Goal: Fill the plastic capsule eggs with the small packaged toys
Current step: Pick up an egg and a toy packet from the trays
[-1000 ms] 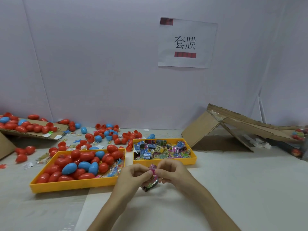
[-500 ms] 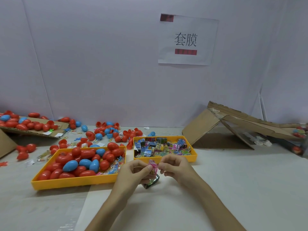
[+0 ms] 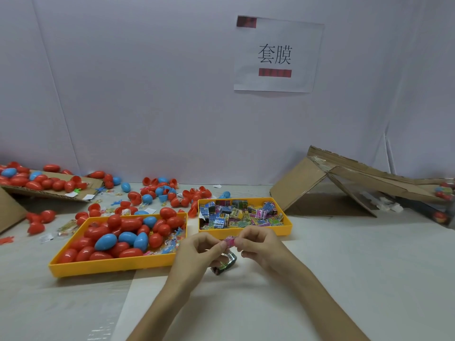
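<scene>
Both my hands are up in front of me over the counter (image 3: pixel 357 271), just near the front wall of the right tray (image 3: pixel 285 231). My left hand (image 3: pixel 197 253) and right hand (image 3: pixel 264 247) meet at a pink packet (image 3: pixel 230 241), each pinching one end of it with curled fingers (image 3: pixel 216 246), so the packet is held clear of the counter between the two hands. A dark packet (image 3: pixel 224 265) sits just under my left hand; I cannot tell whether my lower fingers grip it or it lies on the counter. The right tray is full of small packets (image 3: pixel 236 215) in blue, pink, green and black. To its left, the bigger yellow tray (image 3: pixel 110 268) holds a heap of eggs (image 3: pixel 123 236), mostly red with a few blue, and some clear-wrapped bits along its right side. More eggs and egg halves (image 3: pixel 160 193) lie loose on the counter behind the trays, and others rest on a cardboard sheet (image 3: pixel 49 194) at far left. A folded cardboard flap (image 3: pixel 302 183) leans at the right. A paper sign (image 3: pixel 275 55) hangs on the white wall behind.
</scene>
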Demonstrator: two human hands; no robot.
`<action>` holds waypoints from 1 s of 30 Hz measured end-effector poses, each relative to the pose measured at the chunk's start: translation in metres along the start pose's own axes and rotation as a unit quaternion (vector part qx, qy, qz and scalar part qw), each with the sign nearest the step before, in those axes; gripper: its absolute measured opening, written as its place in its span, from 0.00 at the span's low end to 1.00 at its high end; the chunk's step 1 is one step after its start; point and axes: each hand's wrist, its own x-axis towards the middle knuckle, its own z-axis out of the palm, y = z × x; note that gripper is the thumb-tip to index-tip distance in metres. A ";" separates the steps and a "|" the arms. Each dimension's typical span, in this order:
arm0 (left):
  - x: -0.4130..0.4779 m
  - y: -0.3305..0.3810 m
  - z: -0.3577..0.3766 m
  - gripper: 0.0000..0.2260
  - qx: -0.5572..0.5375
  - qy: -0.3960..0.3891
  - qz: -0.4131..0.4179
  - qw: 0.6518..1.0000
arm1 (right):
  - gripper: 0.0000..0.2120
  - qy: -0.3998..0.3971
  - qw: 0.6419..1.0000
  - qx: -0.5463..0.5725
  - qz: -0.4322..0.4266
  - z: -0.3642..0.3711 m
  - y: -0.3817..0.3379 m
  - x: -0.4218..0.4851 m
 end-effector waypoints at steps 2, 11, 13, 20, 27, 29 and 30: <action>0.000 -0.001 0.000 0.12 0.047 0.016 0.024 0.998 | 0.10 -0.005 1.000 0.002 -0.003 0.001 0.000 0.000; -0.003 -0.005 0.003 0.08 0.168 0.028 0.087 0.982 | 0.09 -0.038 0.999 -0.023 -0.014 0.006 -0.002 -0.004; -0.002 -0.005 0.002 0.09 0.179 0.040 0.087 0.979 | 0.10 -0.036 0.999 -0.022 -0.007 0.006 -0.003 -0.005; -0.001 -0.005 0.002 0.08 0.186 0.056 0.082 0.977 | 0.05 -0.027 1.000 0.008 -0.006 0.005 -0.004 -0.004; -0.004 -0.004 0.002 0.09 0.195 0.083 0.099 0.972 | 0.09 -0.057 0.997 0.021 0.038 0.005 -0.005 -0.005; -0.003 -0.004 0.002 0.09 0.196 0.088 0.100 0.972 | 0.11 -0.044 0.997 0.034 0.045 0.005 -0.005 -0.005; -0.004 -0.003 0.003 0.09 0.194 0.089 0.100 0.972 | 0.11 -0.038 0.997 0.044 0.048 0.005 -0.005 -0.004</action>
